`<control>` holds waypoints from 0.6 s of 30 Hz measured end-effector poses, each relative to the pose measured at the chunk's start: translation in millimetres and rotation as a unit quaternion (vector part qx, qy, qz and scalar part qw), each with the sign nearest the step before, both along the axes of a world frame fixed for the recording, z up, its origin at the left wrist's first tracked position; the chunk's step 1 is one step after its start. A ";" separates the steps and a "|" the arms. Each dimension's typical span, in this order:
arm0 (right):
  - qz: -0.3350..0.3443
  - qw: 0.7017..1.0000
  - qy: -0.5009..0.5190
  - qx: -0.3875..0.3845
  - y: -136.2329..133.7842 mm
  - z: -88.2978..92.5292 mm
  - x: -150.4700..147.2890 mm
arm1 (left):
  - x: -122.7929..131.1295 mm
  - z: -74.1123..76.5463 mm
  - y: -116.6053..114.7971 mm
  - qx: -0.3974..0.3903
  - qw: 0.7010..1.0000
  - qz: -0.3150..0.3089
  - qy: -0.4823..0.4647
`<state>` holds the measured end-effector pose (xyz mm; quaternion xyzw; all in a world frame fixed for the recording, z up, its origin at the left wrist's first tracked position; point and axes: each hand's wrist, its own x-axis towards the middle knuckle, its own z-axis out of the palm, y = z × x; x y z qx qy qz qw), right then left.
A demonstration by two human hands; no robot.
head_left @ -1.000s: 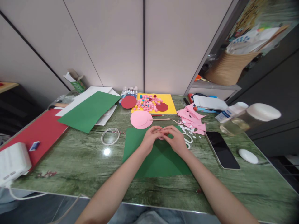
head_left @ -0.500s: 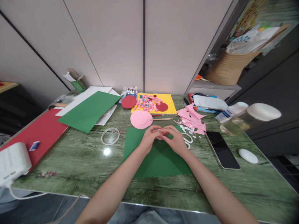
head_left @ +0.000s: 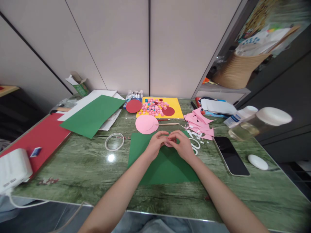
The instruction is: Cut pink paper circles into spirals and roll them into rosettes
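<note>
My left hand [head_left: 155,144] and my right hand [head_left: 182,146] meet over the far edge of a green paper sheet [head_left: 162,165] on the green marbled table [head_left: 85,171]. The fingers of both pinch a small pink paper piece [head_left: 168,142] between them. Just beyond the hands lies a pink paper circle [head_left: 146,124], with a thin wooden stick [head_left: 168,124] to its right. White scissors [head_left: 196,146] lie partly hidden right of my right hand.
A yellow sheet [head_left: 178,111] carries several small pink rolled pieces [head_left: 153,107] and a dark red circle [head_left: 168,111]. Pink scraps [head_left: 200,123], a phone [head_left: 230,155], a jar [head_left: 257,124], a white mouse [head_left: 258,161] lie right. Green sheet [head_left: 93,115], red sheet [head_left: 41,137], white ring [head_left: 114,141] lie left.
The fingers have shifted slightly on the small pink piece, which now shows a little more between them. The arms stay in place.
</note>
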<state>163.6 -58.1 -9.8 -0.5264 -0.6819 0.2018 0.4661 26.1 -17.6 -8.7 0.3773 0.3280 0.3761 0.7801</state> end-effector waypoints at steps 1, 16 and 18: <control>-0.001 1.000 0.002 -0.002 0.0 0.3 -0.1 | 0.4 0.1 -0.5 -0.001 1.000 -0.002 -0.001; 0.026 0.999 -0.021 -0.007 1.1 -0.2 1.2 | -0.3 2.8 0.9 0.019 0.999 0.025 0.033; 0.037 0.999 -0.027 -0.006 1.5 -0.1 1.9 | -1.1 2.0 1.9 0.026 0.999 0.025 0.037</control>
